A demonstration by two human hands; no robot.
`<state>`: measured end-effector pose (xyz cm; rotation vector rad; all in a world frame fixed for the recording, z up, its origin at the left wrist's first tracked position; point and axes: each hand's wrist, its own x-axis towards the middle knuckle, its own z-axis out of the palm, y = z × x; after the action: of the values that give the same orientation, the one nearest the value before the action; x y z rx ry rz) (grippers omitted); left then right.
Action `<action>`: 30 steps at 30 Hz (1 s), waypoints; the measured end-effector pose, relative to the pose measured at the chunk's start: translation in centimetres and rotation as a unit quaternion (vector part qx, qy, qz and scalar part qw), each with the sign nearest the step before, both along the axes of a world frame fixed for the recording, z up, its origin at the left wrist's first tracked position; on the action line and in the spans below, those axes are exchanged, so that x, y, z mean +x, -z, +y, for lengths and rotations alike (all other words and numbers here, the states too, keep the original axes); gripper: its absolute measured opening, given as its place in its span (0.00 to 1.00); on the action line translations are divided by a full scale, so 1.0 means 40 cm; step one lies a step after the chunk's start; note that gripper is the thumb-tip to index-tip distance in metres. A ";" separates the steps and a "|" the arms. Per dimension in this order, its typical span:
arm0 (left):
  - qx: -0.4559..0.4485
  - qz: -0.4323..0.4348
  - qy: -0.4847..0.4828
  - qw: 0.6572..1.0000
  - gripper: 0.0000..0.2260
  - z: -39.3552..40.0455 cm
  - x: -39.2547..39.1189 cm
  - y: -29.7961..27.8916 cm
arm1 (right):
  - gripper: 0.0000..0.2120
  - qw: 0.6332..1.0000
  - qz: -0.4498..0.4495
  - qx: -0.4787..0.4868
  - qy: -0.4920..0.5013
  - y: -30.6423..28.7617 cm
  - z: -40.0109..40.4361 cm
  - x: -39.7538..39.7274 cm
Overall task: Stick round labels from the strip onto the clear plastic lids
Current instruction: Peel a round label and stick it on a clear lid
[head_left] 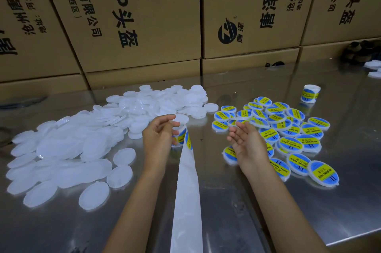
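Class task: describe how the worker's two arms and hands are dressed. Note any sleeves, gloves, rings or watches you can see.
Both forearms are bare up to the frame's lower edge; no sleeves show. The left hand and right hand wear no gloves. No rings, watch or wristband are visible.

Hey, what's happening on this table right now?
A person is labelling lids. The left hand grips a roll of round labels, its spent backing strip trailing toward the camera. The right hand is open, holding nothing. Unlabelled clear lids are piled on the left, labelled lids on the right.
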<state>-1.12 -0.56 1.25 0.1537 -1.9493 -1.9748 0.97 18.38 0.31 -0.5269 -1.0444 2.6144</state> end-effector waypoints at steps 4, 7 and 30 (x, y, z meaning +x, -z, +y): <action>-0.061 -0.017 -0.048 0.997 0.16 -0.017 -0.014 0.019 | 0.08 1.000 0.003 0.024 -0.013 -0.002 -0.006 0.000; -0.173 -0.029 -0.111 0.978 0.15 -0.031 -0.012 0.023 | 0.07 0.995 0.018 0.099 -0.019 -0.005 -0.020 0.003; -0.180 -0.063 -0.044 0.981 0.05 -0.033 -0.026 0.039 | 0.14 0.801 0.113 0.561 -0.176 0.070 -0.142 0.018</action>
<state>-2.15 -1.89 -0.32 0.2715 -2.3005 -1.5598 1.71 12.70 -2.49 0.2898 -2.4107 1.6785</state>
